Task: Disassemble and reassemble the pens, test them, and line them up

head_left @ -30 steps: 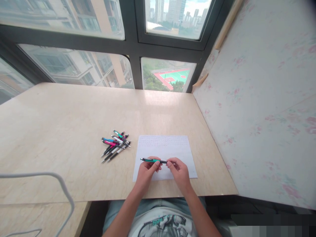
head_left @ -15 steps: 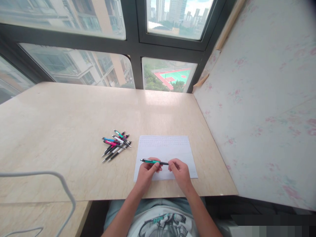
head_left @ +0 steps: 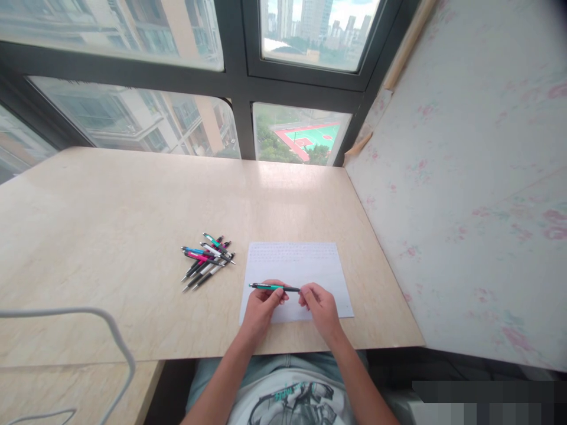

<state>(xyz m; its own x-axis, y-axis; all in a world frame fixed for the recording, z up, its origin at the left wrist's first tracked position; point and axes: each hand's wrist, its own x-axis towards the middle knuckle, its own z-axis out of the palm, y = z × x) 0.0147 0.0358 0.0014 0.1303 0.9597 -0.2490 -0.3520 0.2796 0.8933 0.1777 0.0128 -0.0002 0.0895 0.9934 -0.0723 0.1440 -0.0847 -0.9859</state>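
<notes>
A green and black pen (head_left: pixel 268 287) is held level just above a sheet of paper (head_left: pixel 292 268), its clicker end to the left. My left hand (head_left: pixel 261 304) is closed around the pen's middle, thumb on top. At the pen's black tip end, my right hand (head_left: pixel 319 304) has thumb and fingers pinched together; the very tip is hidden there. Several rows of handwriting run across the top of the sheet, and its lower part lies behind my hands.
Left of the paper lies a loose pile of pens (head_left: pixel 208 260) in several colours, crossing one another. A grey cable (head_left: pixel 113 330) arches over the left front of the table (head_left: pixel 133 224). A flowered wall (head_left: pixel 465 195) borders the right side, and windows the back.
The whole view has shifted very slightly. Both hands keep their hold on the pen over the paper, with no other clear change.
</notes>
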